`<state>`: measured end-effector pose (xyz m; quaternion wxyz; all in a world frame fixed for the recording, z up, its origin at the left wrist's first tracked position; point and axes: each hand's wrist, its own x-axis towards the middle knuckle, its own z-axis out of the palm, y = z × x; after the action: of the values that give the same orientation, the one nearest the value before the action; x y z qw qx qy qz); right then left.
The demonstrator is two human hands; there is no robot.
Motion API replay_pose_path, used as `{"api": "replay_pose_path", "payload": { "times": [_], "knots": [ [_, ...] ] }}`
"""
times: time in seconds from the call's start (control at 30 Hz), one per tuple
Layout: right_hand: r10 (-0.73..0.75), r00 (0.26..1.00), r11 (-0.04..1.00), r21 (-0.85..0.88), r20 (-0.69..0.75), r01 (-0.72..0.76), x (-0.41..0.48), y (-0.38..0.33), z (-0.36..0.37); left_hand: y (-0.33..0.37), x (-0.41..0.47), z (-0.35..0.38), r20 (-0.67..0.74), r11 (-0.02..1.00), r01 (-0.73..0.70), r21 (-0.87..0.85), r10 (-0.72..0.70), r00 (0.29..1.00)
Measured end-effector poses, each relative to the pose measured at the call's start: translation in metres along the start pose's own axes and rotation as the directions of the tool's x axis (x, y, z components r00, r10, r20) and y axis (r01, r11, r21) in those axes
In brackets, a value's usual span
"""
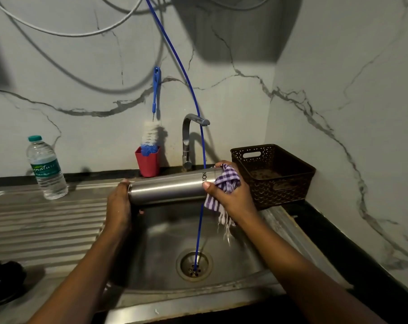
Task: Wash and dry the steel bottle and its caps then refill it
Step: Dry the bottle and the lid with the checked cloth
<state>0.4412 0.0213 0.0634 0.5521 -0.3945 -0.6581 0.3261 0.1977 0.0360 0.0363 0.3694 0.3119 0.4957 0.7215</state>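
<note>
1. The steel bottle (170,187) is lying level in the air above the sink (165,230), with its lettered end pointing toward the sink's right side.
2. The left hand (118,204) is gripping the bottle's plain end over the sink's left edge, its fingers curling round the steel.
3. The right hand (231,195) is holding a purple-and-white checked cloth (226,181) bunched against the lettered end. Its thumb is pressing on the bottle, and the cloth's fringe is dangling toward the sink.
4. A thin blue tube (199,230) is hanging down behind the bottle and ending at the sink's drain (193,265).
5. A tap (189,141) is standing at the sink's back rim. Just left of it, a red cup (147,163) is holding a bottle brush (151,134).
6. A brown basket (291,183) is sitting beside the sink's back right corner.
7. A plastic water bottle (46,169) is standing upright on the ribbed draining board left of the sink.
</note>
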Motion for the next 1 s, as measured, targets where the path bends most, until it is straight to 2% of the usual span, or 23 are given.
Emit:
{"api": "replay_pose_path", "payload": {
  "times": [0.07,0.1,0.17,0.23,0.3,0.37,0.4,0.43,0.47,0.5,0.53,0.6,0.63,0.67,0.7,0.77,0.8,0.83,0.87,0.9,0.93,0.97,1.0],
  "knots": [
    [0.18,0.984,0.972,0.149,0.01,-0.18,0.004,-0.009,-0.004,-0.006,-0.001,0.0,0.001,0.994,-0.104,-0.018,0.105,0.995],
    [0.225,0.974,0.957,0.184,0.01,-0.223,0.007,-0.014,-0.005,-0.008,-0.001,0.0,0.0,0.993,-0.12,-0.02,0.12,0.993],
    [0.186,0.982,0.975,0.129,-0.017,-0.182,0.009,-0.023,-0.006,-0.01,-0.003,0.003,0.009,0.997,-0.069,-0.023,0.069,0.998],
    [0.004,1.0,0.999,-0.052,-0.019,-0.004,0.005,-0.026,-0.005,-0.01,-0.003,0.005,0.027,0.999,0.052,0.005,-0.052,0.998],
    [-0.256,0.958,0.937,-0.21,0.128,0.279,-0.003,-0.022,-0.006,-0.008,-0.003,0.003,0.05,0.984,0.172,0.045,-0.174,0.983],
    [-0.53,0.804,0.725,-0.35,0.269,0.594,-0.009,-0.009,-0.006,-0.009,-0.001,-0.002,0.063,0.973,0.221,0.073,-0.226,0.972],
    [-0.62,0.725,0.603,-0.41,0.3,0.685,-0.012,-0.003,-0.005,-0.008,-0.002,-0.004,0.066,0.971,0.23,0.063,-0.234,0.97],
    [-0.667,0.679,0.528,-0.447,0.306,0.722,-0.013,0.001,-0.004,-0.007,-0.001,-0.005,0.059,0.972,0.229,0.043,-0.232,0.971],
    [-0.675,0.679,0.521,-0.464,0.29,0.716,-0.014,0.004,-0.003,-0.005,-0.002,-0.005,0.046,0.975,0.222,0.017,-0.222,0.974],
    [-0.642,0.723,0.581,-0.454,0.254,0.675,-0.017,0.003,-0.001,-0.005,-0.002,-0.003,0.033,0.98,0.197,-0.012,-0.197,0.98],
    [-0.569,0.799,0.697,-0.401,0.196,0.594,-0.019,0.0,0.001,-0.003,-0.004,-0.001,0.023,0.986,0.156,-0.052,-0.155,0.988],
    [-0.308,0.95,0.933,-0.178,0.047,0.312,-0.02,-0.005,0.005,-0.001,-0.004,0.0,-0.022,0.993,0.034,-0.112,-0.036,0.999],
    [-0.167,0.986,0.984,-0.069,-0.013,0.165,-0.018,-0.008,0.006,-0.001,-0.003,0.0,-0.046,0.992,-0.029,-0.122,0.024,0.999],
    [-0.078,0.995,0.997,-0.028,-0.062,0.076,-0.015,-0.01,0.007,-0.002,-0.002,0.0,-0.047,0.99,-0.069,-0.123,0.063,0.997],
    [-0.059,0.994,0.996,-0.066,-0.089,0.053,-0.013,-0.011,0.007,-0.004,-0.001,0.0,-0.04,0.992,-0.056,-0.111,0.051,0.998],
    [-0.179,0.982,0.961,-0.223,-0.058,0.162,-0.015,-0.015,0.007,-0.009,0.0,0.001,0.0,0.995,0.084,-0.061,-0.084,0.996],
    [-0.323,0.946,0.897,-0.312,0.017,0.312,-0.017,-0.016,0.006,-0.012,0.0,0.0,0.012,0.987,0.162,-0.022,-0.162,0.987],
    [-0.497,0.859,0.77,-0.395,0.123,0.501,-0.016,-0.015,0.006,-0.013,0.001,-0.001,0.018,0.976,0.217,0.021,-0.217,0.976],
    [-0.644,0.728,0.584,-0.463,0.236,0.666,-0.015,-0.013,0.006,-0.013,0.001,-0.001,0.022,0.966,0.255,0.052,-0.256,0.966],
    [-0.733,0.596,0.41,-0.486,0.329,0.772,-0.013,-0.009,0.005,-0.012,0.001,-0.003,0.025,0.959,0.274,0.073,-0.277,0.961],
    [-0.772,0.505,0.3,-0.48,0.385,0.824,-0.01,-0.003,0.004,-0.01,-0.001,-0.004,0.029,0.957,0.28,0.076,-0.283,0.959],
    [-0.777,0.486,0.288,-0.461,0.4,0.839,-0.009,0.001,0.003,-0.01,-0.001,-0.005,0.025,0.958,0.281,0.058,-0.282,0.959],
    [-0.758,0.541,0.365,-0.451,0.364,0.815,-0.009,0.005,0.004,-0.009,-0.002,-0.005,0.015,0.96,0.278,0.02,-0.278,0.96]
  ]
}}
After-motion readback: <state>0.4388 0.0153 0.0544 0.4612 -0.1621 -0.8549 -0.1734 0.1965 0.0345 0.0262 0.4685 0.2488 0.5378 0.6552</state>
